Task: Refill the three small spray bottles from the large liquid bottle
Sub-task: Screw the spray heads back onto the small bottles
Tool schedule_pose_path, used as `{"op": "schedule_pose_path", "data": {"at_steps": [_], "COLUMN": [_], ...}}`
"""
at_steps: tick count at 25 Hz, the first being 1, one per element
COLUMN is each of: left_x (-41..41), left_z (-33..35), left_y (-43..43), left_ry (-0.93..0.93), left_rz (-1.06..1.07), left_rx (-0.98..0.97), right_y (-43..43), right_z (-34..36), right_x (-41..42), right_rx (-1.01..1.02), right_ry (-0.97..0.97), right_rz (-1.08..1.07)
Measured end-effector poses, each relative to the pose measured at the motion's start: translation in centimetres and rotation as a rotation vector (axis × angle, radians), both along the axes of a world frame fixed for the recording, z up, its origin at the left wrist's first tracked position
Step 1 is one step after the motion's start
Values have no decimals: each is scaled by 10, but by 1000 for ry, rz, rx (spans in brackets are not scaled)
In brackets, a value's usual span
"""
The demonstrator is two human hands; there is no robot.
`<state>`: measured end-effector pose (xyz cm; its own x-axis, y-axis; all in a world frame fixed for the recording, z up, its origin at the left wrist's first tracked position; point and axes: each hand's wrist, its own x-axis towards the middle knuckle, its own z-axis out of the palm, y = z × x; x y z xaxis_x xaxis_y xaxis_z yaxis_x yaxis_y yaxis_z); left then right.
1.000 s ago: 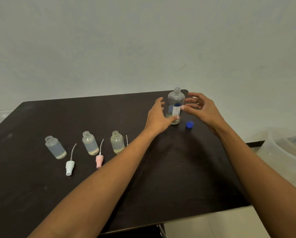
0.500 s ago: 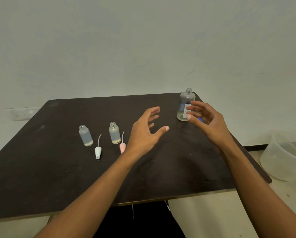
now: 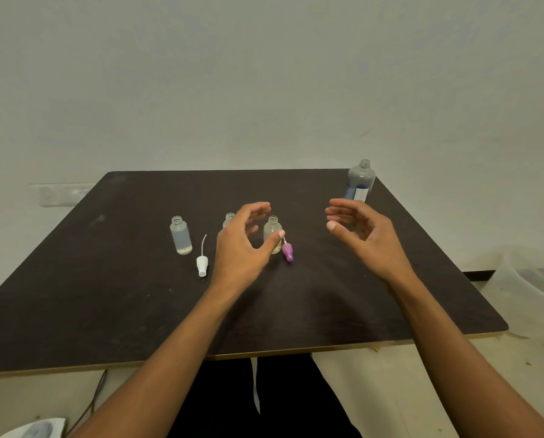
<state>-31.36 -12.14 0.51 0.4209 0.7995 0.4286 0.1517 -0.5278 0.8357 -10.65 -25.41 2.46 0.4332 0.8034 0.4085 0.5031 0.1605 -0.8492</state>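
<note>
Head cam: large bottle [image 3: 361, 181] hugs the table's [image 3: 106, 295] far-right edge, beyond your right hand [image 3: 364, 238]; it and your left hand [image 3: 237, 248] hover loose, gripping nothing.

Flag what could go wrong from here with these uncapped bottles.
1. The left hand hovers open close before the uncapped middle spray bottle and right spray bottle; a careless reach could tip them.
2. The large liquid bottle stands uncapped near the table's far right corner; a knock might send it off.
3. The purple spray head lies loose beside that hand and could be swept away.
</note>
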Motion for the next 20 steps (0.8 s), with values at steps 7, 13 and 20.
{"op": "schedule_pose_path", "data": {"at_steps": [7, 13, 20], "left_x": [13, 29, 35], "left_z": [-18, -24, -27], "left_y": [27, 41, 47], "left_ry": [211, 322, 397], "left_rz": [5, -42, -24], "left_rx": [-53, -92, -88], "right_y": [37, 60, 71], "right_z": [-29, -51, -54], "right_x": [3, 9, 7], "right_rx": [-158, -255, -237], "right_ry": [-577, -931, -1017], "right_rz": [57, 192, 274]}}
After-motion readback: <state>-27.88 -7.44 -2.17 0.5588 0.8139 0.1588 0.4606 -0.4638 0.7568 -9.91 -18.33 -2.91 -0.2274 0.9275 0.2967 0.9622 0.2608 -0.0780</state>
